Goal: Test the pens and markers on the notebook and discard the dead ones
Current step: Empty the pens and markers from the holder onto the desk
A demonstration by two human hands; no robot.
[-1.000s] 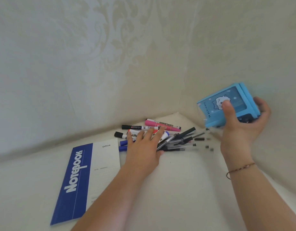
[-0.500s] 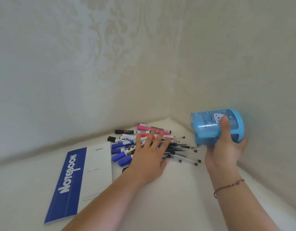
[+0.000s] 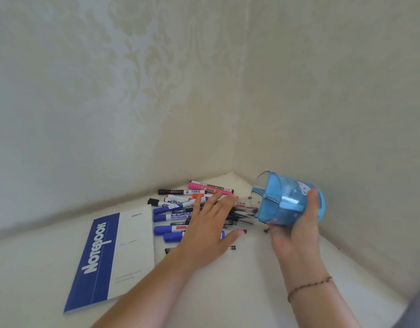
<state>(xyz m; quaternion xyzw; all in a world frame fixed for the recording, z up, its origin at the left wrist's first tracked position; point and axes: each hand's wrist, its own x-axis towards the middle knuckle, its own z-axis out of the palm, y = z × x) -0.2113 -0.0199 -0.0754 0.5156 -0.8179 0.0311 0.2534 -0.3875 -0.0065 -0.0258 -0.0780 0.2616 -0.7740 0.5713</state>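
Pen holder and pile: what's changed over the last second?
The right hand has brought the blue pen holder down from mid-air to just above the table, tipped on its side, mouth toward the pens and markers. The pile has spread out under the flat left hand. The notebook remains closed beside the pile.

Two pale damask-patterned walls [image 3: 157,79] meet at a white tabletop's [image 3: 239,292] corner.

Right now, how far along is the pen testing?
Done: pens and markers lie tipped out in a pile on the table. In hand: right hand holds the blue pen holder on its side; left hand rests flat on the pile. Left: notebook is closed, so no testing or discarding yet.
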